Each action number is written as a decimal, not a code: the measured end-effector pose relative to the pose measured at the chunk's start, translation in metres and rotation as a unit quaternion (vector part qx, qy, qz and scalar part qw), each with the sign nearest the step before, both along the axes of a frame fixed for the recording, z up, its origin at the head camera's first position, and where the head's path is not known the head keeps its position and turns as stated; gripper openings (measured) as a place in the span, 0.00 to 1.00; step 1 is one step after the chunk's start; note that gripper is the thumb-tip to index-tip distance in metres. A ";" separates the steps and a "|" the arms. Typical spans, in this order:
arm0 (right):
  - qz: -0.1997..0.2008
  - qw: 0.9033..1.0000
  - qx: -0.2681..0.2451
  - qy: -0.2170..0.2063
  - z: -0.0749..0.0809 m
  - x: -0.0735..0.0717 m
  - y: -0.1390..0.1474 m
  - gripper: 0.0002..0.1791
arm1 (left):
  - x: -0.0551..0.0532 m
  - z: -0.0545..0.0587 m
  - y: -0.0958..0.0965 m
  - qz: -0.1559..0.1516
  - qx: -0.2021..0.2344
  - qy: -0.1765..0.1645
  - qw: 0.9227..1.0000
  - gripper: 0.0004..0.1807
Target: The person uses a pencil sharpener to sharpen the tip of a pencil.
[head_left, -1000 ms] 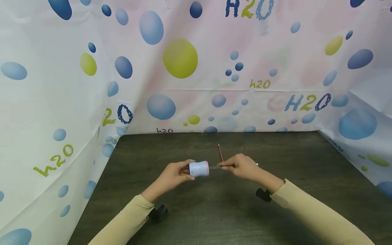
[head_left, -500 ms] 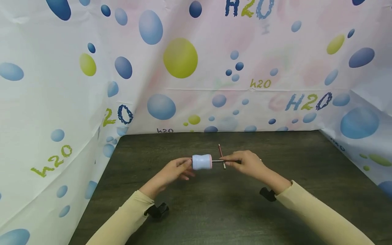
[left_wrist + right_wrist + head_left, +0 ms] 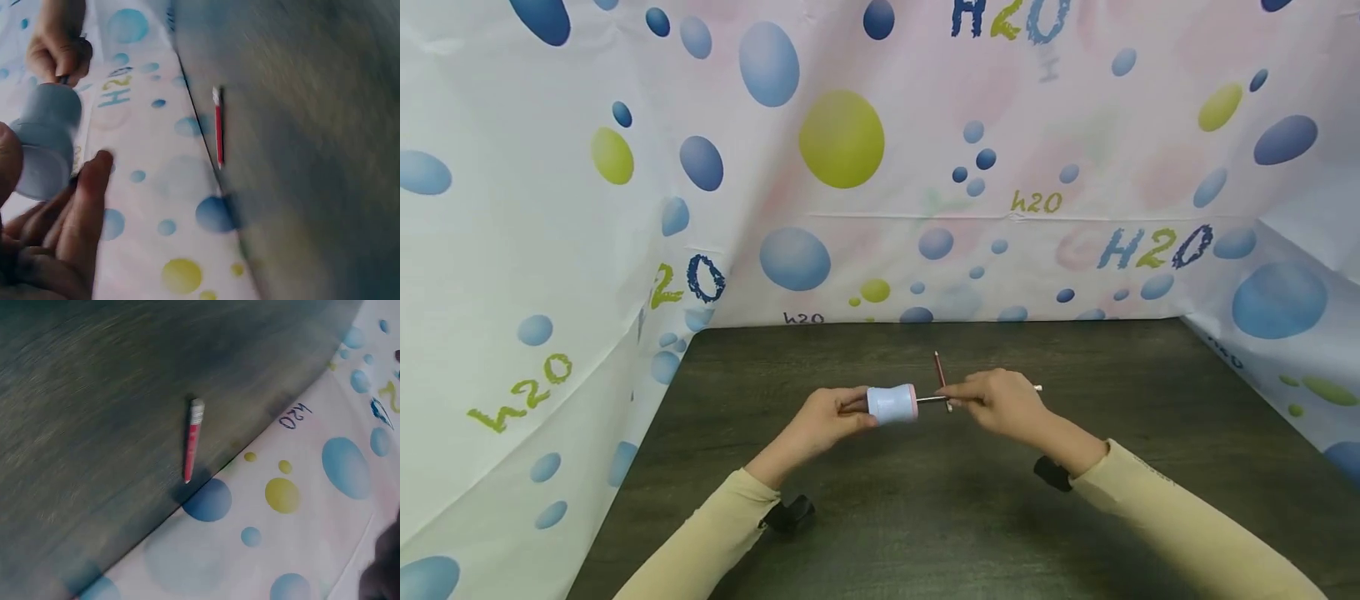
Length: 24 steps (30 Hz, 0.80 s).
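Cup (image 3: 892,404) is held sideways above the table (image 3: 880,517) by the left hand (image 3: 825,425); thin stick (image 3: 931,399) at its end is pinched by the right hand (image 3: 1006,404), and should be guided straight, without force.
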State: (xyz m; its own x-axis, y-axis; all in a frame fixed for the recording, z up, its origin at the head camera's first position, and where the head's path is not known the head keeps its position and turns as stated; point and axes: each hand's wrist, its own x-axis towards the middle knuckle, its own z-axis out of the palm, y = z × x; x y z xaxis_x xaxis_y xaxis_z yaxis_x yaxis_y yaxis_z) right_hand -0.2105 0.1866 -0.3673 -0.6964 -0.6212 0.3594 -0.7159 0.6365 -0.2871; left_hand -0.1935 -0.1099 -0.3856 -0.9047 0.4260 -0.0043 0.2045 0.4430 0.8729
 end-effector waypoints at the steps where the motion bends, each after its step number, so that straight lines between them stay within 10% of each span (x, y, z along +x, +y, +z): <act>1: 0.001 0.998 -0.004 -0.065 0.003 -0.002 0.000 0.13 | 0.001 0.001 0.001 -0.003 -0.028 0.051 0.998 0.30; 5: 0.031 0.964 -0.021 -0.262 0.009 -0.014 0.005 0.15 | 0.007 0.000 0.003 -0.003 -0.091 0.187 0.978 0.31; 9: 0.038 0.956 -0.018 -0.292 0.008 -0.018 0.006 0.16 | 0.007 -0.006 0.001 -0.017 -0.028 0.119 0.992 0.33; 13: -0.003 0.980 0.002 -0.199 0.008 -0.008 0.004 0.15 | -0.001 -0.004 -0.003 -0.018 0.063 -0.015 0.998 0.38; 18: -0.015 1.000 0.014 -0.024 0.003 0.001 0.003 0.15 | -0.007 -0.004 -0.007 -0.008 0.086 -0.157 0.984 0.44; 24: 0.019 0.978 0.024 0.206 -0.005 0.000 -0.002 0.15 | -0.007 -0.006 -0.005 -0.049 0.112 -0.201 0.972 0.39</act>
State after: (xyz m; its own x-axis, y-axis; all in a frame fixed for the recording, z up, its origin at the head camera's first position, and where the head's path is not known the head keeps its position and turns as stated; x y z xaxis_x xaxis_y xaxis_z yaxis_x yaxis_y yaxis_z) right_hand -0.2107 0.1844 -0.3725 -0.4749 -0.6663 0.5750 -0.7879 0.6129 0.0595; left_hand -0.2004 -0.1148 -0.3917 -0.8046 0.5406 -0.2459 -0.1410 0.2284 0.9633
